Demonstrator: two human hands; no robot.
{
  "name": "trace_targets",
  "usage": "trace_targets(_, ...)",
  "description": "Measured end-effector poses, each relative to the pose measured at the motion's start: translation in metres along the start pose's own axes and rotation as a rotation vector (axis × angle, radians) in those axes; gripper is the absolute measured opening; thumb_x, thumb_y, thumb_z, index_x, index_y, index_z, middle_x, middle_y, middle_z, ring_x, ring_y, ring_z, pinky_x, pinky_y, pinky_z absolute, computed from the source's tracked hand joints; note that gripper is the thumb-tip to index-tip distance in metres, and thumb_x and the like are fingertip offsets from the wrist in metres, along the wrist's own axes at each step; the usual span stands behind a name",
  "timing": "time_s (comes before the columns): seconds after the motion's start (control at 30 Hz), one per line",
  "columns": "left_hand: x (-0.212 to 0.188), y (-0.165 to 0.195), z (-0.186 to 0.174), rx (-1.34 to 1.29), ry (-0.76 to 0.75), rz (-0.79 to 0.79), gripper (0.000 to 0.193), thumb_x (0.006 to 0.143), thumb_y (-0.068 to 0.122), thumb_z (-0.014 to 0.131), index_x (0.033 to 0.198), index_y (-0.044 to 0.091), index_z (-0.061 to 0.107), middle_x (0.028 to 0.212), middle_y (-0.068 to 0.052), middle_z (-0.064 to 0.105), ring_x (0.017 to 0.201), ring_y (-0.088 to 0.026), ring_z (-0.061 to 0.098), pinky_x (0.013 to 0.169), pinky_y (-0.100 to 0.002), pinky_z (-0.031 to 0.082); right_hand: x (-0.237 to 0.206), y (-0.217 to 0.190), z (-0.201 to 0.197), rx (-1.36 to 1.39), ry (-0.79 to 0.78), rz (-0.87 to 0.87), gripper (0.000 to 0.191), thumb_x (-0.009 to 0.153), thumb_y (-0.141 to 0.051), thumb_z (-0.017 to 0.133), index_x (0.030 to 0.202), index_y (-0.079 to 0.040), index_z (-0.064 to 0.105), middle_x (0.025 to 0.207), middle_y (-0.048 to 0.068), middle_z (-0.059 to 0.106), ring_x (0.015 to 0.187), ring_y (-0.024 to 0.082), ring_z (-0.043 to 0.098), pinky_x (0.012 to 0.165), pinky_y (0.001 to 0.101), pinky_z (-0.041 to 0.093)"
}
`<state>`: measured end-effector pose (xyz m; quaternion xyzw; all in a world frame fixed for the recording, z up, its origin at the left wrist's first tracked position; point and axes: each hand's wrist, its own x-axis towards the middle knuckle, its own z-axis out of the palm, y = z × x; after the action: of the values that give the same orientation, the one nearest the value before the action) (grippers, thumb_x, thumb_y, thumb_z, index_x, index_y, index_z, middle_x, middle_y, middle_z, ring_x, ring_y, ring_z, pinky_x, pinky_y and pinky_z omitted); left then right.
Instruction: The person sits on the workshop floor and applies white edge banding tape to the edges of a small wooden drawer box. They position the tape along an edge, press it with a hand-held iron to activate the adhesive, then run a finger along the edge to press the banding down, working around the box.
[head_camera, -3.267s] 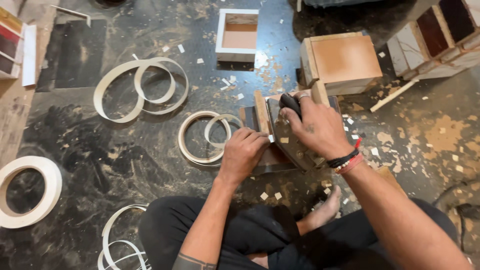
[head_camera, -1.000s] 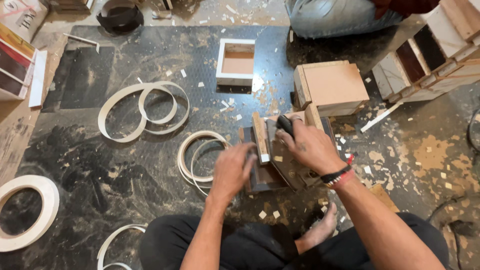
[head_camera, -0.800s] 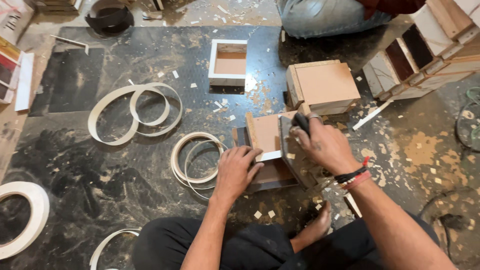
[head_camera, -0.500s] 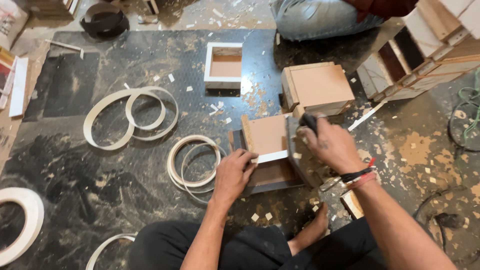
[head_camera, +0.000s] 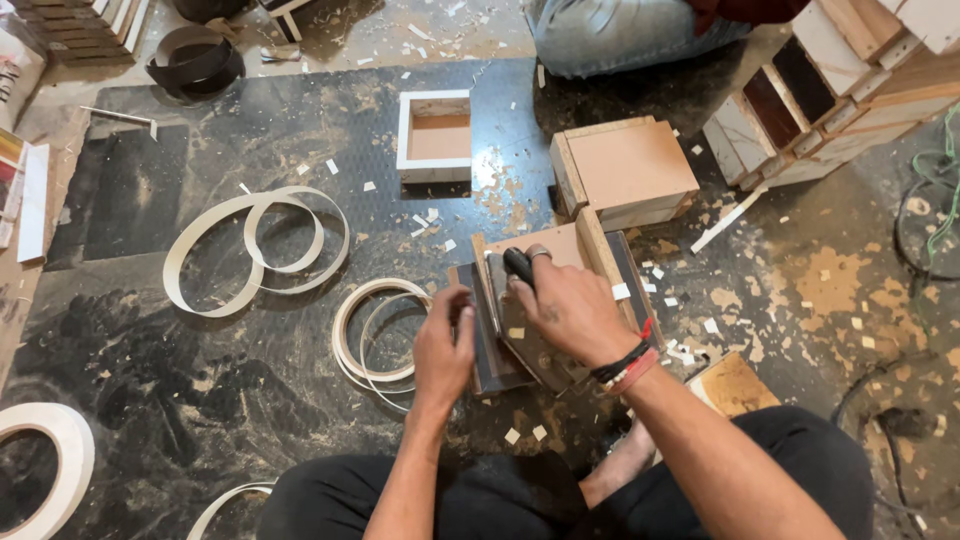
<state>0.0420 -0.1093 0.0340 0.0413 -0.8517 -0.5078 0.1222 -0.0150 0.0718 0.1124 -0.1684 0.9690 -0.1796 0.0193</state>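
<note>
Left hand (head_camera: 442, 345): fingers curled, bracing the left wall of the small wooden box (head_camera: 545, 300)
Box: just right of the edge-band coils (head_camera: 375, 335)
Right hand (head_camera: 570, 310): fingers clenched round a dark-handled tool (head_camera: 518, 266); apparently trimming an edge; next stroke likely needs a steady brace

A woodworking workshop, worked on the floor: a dark mat (head_camera: 200, 420) strewn with sawdust and chips, coils of white edge banding (head_camera: 255, 250), small plywood boxes (head_camera: 625, 170) and stacked wooden frames (head_camera: 830, 90) at its far right corner.

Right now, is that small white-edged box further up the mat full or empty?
Empty: the white-edged box lies open side up, its bare brown bottom showing.
</note>
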Motion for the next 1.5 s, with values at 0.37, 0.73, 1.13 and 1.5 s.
trace_targets(0.37,-0.008,0.018,0.011,0.188,-0.176,0.269,0.023,0.090,0.018,0.072,0.113,0.013,0.072,0.123,-0.009,0.063,0.104,-0.033,0.068,0.082,-0.045,0.054,-0.014,0.100,-0.038,-0.067,0.040,0.280,0.057,0.096,-0.048,0.055,0.137,-0.007,0.053,0.089,0.027,0.073,0.081,0.049,0.069,0.071,0.0579,0.054)
trace_targets(0.73,-0.003,0.029,0.021,0.339,-0.159,0.335,0.031,0.084,0.017,0.073,0.114,0.012,0.071,0.124,-0.011,0.063,0.109,-0.035,0.064,0.091,-0.046,0.051,-0.079,0.207,-0.052,0.076,-0.058,0.482,0.049,0.084,-0.042,0.066,0.130,-0.023,0.066,0.101,0.015,0.078,0.093,0.035,0.075,0.082,0.0468,0.058)
trace_targets(1.13,0.032,0.055,0.089,0.665,-0.221,0.788,0.033,0.082,0.016,0.069,0.114,0.004,0.068,0.102,-0.009,0.065,0.098,-0.026,0.062,0.090,-0.044,0.047,-0.092,0.253,-0.033,0.078,-0.500,0.715,0.050,0.086,-0.053,0.068,0.120,-0.017,0.071,0.092,0.012,0.083,0.085,0.029,0.082,0.079,0.0428,0.062)
trace_targets(1.5,0.031,0.055,0.098,0.573,-0.214,0.734,0.021,0.083,0.010,0.067,0.104,0.009,0.068,0.096,-0.007,0.063,0.096,-0.026,0.061,0.093,-0.044,0.046,-0.082,0.219,-0.022,-0.102,0.118,0.208,0.036,0.088,-0.042,0.066,0.110,-0.014,0.071,0.103,0.012,0.072,0.095,0.033,0.069,0.078,0.0459,0.056)
